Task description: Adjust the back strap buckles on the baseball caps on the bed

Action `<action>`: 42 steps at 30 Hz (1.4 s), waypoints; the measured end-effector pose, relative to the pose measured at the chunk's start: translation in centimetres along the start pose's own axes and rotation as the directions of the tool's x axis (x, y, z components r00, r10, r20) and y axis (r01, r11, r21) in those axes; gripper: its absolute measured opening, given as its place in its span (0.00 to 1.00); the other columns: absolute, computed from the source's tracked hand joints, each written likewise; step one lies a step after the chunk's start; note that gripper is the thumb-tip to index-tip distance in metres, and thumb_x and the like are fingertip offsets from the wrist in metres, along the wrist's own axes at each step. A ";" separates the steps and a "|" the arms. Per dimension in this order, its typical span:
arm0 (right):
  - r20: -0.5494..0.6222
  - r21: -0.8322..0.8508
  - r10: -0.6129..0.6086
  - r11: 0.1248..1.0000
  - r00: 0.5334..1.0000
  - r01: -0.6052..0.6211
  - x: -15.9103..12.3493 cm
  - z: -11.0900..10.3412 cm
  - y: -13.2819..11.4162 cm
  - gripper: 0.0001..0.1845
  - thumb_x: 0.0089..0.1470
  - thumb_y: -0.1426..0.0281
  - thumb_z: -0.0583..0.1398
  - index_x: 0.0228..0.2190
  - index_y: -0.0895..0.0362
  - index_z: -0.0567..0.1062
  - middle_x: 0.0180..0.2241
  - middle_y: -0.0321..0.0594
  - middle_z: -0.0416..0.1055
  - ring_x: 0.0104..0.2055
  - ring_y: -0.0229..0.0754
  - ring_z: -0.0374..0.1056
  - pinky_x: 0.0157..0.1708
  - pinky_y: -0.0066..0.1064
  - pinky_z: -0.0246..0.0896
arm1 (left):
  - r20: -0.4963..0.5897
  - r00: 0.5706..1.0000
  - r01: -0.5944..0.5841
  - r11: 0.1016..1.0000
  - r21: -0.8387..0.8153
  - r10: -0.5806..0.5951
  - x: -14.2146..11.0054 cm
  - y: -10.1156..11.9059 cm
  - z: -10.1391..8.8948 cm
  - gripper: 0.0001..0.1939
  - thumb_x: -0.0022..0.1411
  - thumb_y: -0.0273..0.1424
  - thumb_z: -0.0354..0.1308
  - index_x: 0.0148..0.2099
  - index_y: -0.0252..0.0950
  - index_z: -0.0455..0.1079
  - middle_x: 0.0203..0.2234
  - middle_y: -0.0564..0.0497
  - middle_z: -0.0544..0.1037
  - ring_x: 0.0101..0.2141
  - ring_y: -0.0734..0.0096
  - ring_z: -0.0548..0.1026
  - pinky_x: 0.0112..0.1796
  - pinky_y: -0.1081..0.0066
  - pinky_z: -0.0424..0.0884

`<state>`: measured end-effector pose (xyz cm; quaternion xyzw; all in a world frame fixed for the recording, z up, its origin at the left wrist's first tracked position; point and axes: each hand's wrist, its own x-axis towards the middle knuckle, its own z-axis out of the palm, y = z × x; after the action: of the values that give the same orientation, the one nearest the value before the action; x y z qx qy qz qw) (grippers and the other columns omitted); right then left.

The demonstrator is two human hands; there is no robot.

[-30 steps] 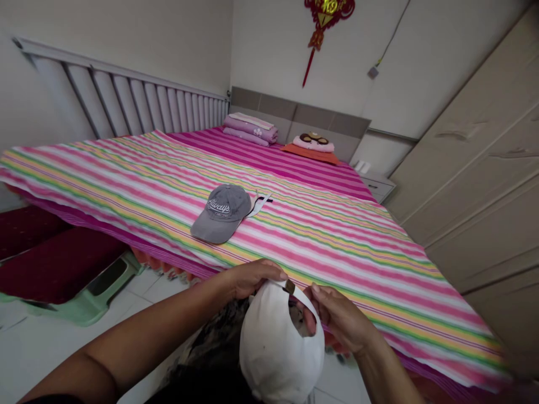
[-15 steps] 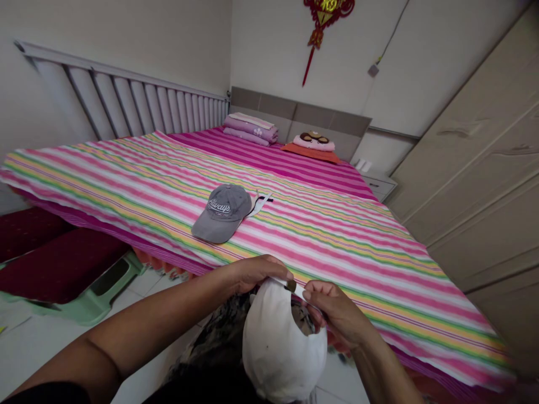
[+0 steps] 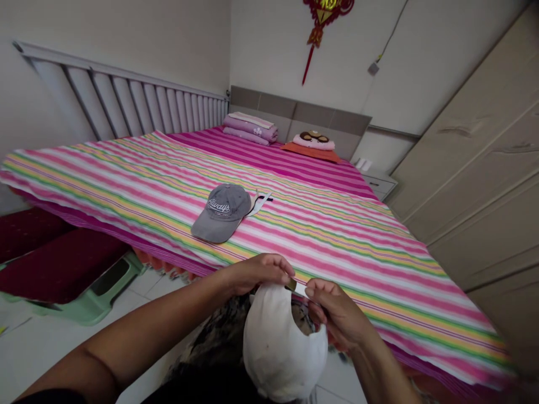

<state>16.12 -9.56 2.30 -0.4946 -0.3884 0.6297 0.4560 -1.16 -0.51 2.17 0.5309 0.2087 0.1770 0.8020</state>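
A white baseball cap (image 3: 282, 348) hangs between my hands in front of the bed, its back opening facing up toward me. My left hand (image 3: 265, 272) pinches the cap's adjusting strap beside a brass-coloured buckle (image 3: 291, 284). On the other side of the buckle, my right hand (image 3: 332, 308) grips the white strap (image 3: 301, 289) between thumb and fingers. Beyond them, a grey cap (image 3: 225, 210) with white lettering lies on the striped bedspread, with pale straps (image 3: 261, 203) sticking out behind it.
The bed with its striped spread (image 3: 357, 252) fills the middle. Folded bedding (image 3: 250, 129) and a pink pillow (image 3: 314, 143) lie by the headboard. Green stools (image 3: 96, 292) with dark red tops stand at left, a wardrobe (image 3: 475, 168) at right.
The fingers of my left hand have shifted slightly at the buckle, and the buckle has tilted a little. My right hand stays on the strap. The grey cap has not moved.
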 end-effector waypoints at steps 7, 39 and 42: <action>-0.003 0.030 0.013 0.999 1.000 -0.012 -0.3 0.3 0.1 0.12 0.41 0.65 0.61 0.16 0.59 0.67 0.06 0.26 0.54 0.10 0.27 0.44 0.12 0.22 0.38 | -0.019 0.999 -0.044 0.999 0.003 0.044 -0.8 -1.8 -1.2 0.20 0.37 0.26 0.66 0.37 0.32 0.67 0.28 0.53 0.72 0.26 0.80 0.69 0.30 0.77 0.62; 0.008 -0.190 0.077 0.979 0.997 -0.074 0.1 1.1 -0.2 0.20 0.36 0.56 0.63 0.14 0.59 0.65 0.06 0.25 0.53 0.07 0.25 0.43 0.09 0.22 0.33 | -0.026 0.987 0.159 0.986 -0.039 -0.161 1.2 -1.9 0.0 0.17 0.41 0.41 0.59 0.23 0.29 0.69 0.13 0.54 0.68 0.14 0.80 0.61 0.16 0.77 0.52; 0.006 -0.169 0.081 0.983 0.997 -0.079 0.1 1.0 -0.2 0.20 0.36 0.57 0.63 0.15 0.59 0.65 0.06 0.25 0.54 0.07 0.25 0.43 0.09 0.22 0.32 | 0.008 0.985 0.174 0.982 -0.073 -0.174 1.1 -1.5 0.1 0.22 0.40 0.46 0.58 0.24 0.29 0.69 0.14 0.53 0.68 0.14 0.80 0.61 0.17 0.77 0.51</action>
<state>15.14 -9.40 2.69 -0.5425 -0.4230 0.6156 0.3845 -0.14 -0.57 0.68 0.4811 0.2471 0.1133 0.8334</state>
